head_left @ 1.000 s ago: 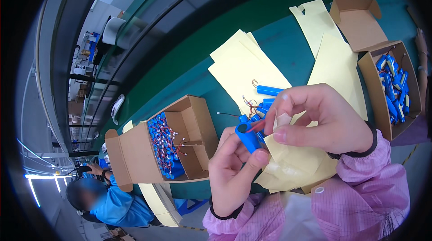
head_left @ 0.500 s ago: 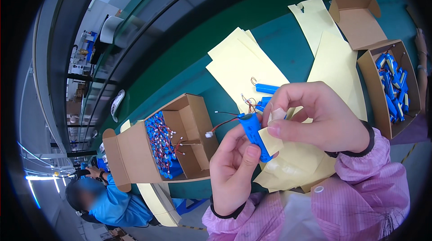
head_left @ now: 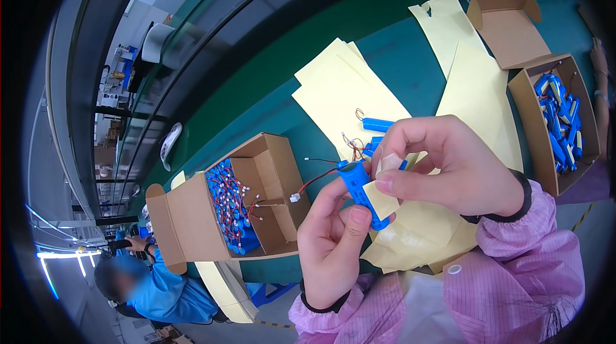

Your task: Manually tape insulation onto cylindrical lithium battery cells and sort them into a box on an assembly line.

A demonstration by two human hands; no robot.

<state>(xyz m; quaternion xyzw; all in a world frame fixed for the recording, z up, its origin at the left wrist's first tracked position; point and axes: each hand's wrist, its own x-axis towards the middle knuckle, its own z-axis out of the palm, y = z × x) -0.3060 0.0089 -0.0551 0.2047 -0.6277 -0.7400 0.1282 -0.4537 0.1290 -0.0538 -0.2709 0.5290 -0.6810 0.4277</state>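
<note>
The left hand (head_left: 330,241) grips a blue cell (head_left: 361,193) between thumb and fingers, holding it tilted above the near edge of the green table (head_left: 410,68). A red and black lead (head_left: 314,174) runs from the cell's far end out to the left and ends in a small white plug (head_left: 294,197) that hangs free. The right hand (head_left: 449,167) is closed in a pinch on a small pale-yellow sticker (head_left: 382,197), pressing it against the side of the cell; its thumb and forefinger meet at the cell's upper half.

Just left of the hands stands an open cardboard box (head_left: 273,199), partly filled with blue cells with leads packed upright on its left side. Beneath and beyond the hands lie several yellow backing sheets (head_left: 340,94), overlapping. On them, just beyond the right hand, lie a few loose cells (head_left: 377,125) with curled wires. At the far right sits a second box (head_left: 561,122) holding cells piled loosely, and beyond it an empty box (head_left: 504,26) with its flaps open.

At the near left, below the table, another person in a blue top (head_left: 170,296) is seen.
</note>
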